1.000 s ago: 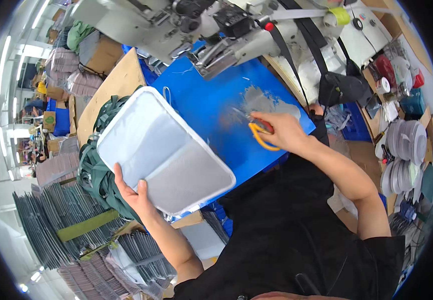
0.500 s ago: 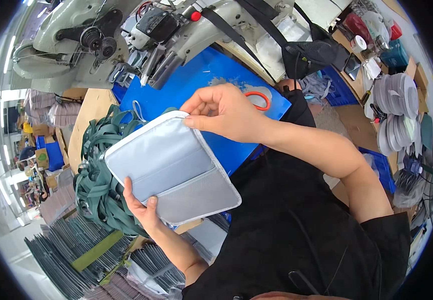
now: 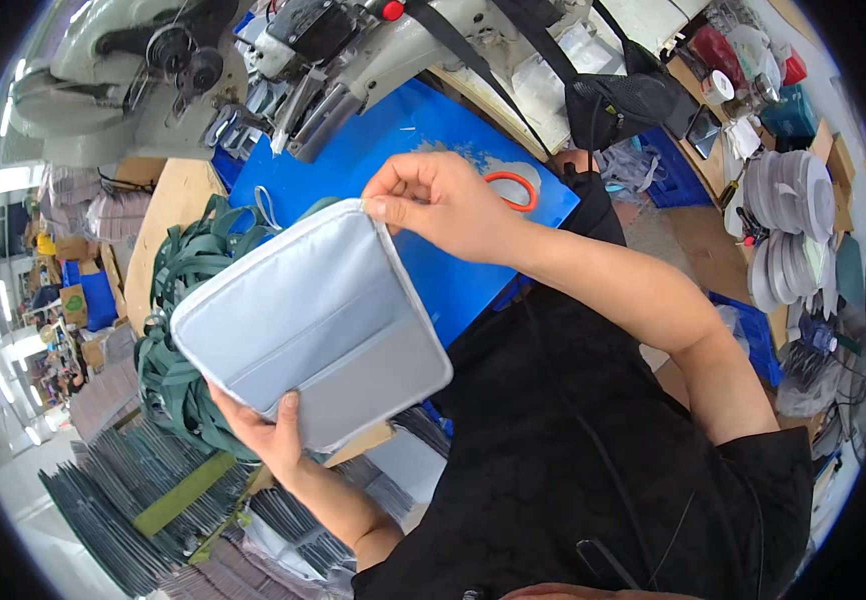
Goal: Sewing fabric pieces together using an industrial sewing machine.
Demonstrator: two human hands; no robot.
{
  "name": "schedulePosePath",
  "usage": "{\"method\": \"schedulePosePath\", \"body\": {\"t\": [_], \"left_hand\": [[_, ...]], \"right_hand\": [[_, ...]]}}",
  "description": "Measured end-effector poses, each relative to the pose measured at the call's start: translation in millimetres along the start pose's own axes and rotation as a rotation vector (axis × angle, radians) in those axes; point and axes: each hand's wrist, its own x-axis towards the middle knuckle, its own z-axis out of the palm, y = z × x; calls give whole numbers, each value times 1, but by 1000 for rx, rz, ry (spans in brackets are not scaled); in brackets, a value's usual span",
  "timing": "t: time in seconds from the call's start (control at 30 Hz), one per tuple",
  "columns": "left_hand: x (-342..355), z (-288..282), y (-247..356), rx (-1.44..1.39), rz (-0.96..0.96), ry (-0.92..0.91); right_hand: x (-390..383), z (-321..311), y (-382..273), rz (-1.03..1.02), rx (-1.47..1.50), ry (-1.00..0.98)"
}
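Note:
A light grey fabric panel (image 3: 298, 305) with rounded corners and a pale bound edge is held up in front of me, tilted. A greyer pocket strip crosses its lower part. My right hand (image 3: 445, 205) pinches the top corner between thumb and fingers. At the lower left edge, my left hand (image 3: 265, 428) grips the panel, thumb on the front and the other fingers mostly behind it. Just beyond the panel lies a heap of dark green webbing strap (image 3: 188, 270). Orange-handled scissors (image 3: 531, 190), only partly visible, rest on the blue tabletop (image 3: 393, 128) past my right wrist.
A sewing machine (image 3: 323, 105) stands over the far side of the blue surface. Stacks of dark flat panels (image 3: 118, 490) fill the lower left. A black bag (image 3: 618, 105) hangs at the far right, with rolls of pale tape (image 3: 791, 195) further right.
The panel and both hands have shifted slightly left in view. Both hands keep hold of it, and the panel's tilt differs a little.

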Motion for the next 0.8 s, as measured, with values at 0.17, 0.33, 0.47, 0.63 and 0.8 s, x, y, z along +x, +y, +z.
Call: {"method": "schedulePosePath", "body": {"t": [0.17, 0.33, 0.47, 0.63, 0.8], "left_hand": [[-29, 21, 50, 935, 444, -601], [-26, 87, 20, 520, 319, -792], [-5, 119, -58, 498, 362, -307], [35, 172, -64, 518, 397, -288], [33, 172, -74, 379, 356, -294]], "right_hand": [[-7, -29, 12, 568, 342, 20], [-29, -59, 48, 450, -93, -144], [-28, -32, 55, 206, -559, -358], [-33, -13, 59, 310, -381, -231], [-43, -17, 51, 263, -477, -111]]}}
